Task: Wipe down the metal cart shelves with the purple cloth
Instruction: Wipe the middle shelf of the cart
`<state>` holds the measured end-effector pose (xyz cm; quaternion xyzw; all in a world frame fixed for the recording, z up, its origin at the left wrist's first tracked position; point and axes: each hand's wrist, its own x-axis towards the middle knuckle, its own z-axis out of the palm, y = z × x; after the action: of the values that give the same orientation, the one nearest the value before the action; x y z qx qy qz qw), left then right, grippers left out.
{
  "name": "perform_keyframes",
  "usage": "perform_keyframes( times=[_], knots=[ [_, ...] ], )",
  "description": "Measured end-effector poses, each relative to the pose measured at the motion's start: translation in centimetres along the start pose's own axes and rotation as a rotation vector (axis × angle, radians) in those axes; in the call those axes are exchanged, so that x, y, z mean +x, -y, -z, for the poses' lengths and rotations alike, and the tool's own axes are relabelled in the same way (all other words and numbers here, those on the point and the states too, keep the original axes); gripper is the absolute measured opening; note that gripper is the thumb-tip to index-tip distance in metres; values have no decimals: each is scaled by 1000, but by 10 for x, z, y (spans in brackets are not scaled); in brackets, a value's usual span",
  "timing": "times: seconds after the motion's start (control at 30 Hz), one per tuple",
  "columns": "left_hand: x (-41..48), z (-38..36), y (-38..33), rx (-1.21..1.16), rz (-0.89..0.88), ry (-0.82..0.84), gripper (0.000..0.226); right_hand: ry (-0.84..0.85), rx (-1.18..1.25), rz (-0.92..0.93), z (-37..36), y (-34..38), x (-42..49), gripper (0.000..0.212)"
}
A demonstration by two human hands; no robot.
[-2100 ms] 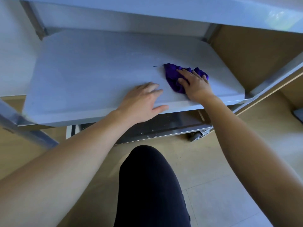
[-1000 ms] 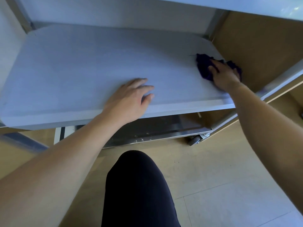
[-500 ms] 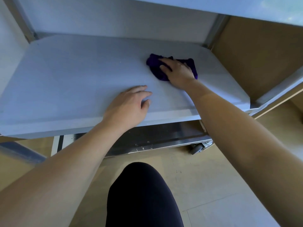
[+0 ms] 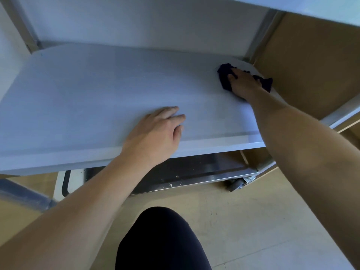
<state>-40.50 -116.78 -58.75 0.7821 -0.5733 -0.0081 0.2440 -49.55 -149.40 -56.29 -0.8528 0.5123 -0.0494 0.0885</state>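
Note:
The middle shelf (image 4: 93, 94) of the metal cart is a wide pale sheet that fills the upper half of the view. A dark purple cloth (image 4: 224, 76) lies bunched at the shelf's far right corner. My right hand (image 4: 243, 84) presses flat on top of it, fingers pointing left, and covers most of it. Near the shelf's front edge, my left hand (image 4: 155, 131) rests palm down on the bare metal, fingers together, holding nothing.
A darker lower shelf (image 4: 191, 172) shows beneath, with a caster wheel (image 4: 235, 185) at its right end. The upper shelf (image 4: 321, 8) overhangs the top. Upright posts (image 4: 259, 34) stand at the back corners. A brown panel (image 4: 311, 65) flanks the right. My dark-clad knee (image 4: 161, 240) is below.
My right hand has slid the cloth from the shelf's middle back toward the far right corner. My left hand stays planted near the front edge.

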Motion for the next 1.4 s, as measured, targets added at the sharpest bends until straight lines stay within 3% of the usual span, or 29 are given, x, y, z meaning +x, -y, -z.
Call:
perform_keyframes(
  times=[0.17,0.3,0.57,0.77,0.83,0.93,1.07,1.2,1.4],
  knots=[
    [-1,5,-1,-13,37,26,39,8,24,351,-21,58,-28,49],
    [-2,9,-2,-31,66,90,51,-6,75,395,-20,42,-44,45],
    [-1,11,-7,-22,74,102,50,-68,-109,85,10,-67,-18,48],
    [0,7,-5,-23,57,83,49,-53,-39,13,2,-30,4,50],
    [0,7,-4,-23,56,79,49,-31,-17,97,-5,5,6,51],
    [0,8,-5,-26,66,76,48,-13,2,363,-19,60,-10,49],
    [0,10,-5,-28,79,87,48,-24,38,517,-26,63,-35,45],
    [0,9,-6,-23,69,82,48,-56,50,454,-18,10,-28,42],
    [2,6,-2,-27,42,62,48,-145,-83,156,0,-27,-5,45]
  ],
)
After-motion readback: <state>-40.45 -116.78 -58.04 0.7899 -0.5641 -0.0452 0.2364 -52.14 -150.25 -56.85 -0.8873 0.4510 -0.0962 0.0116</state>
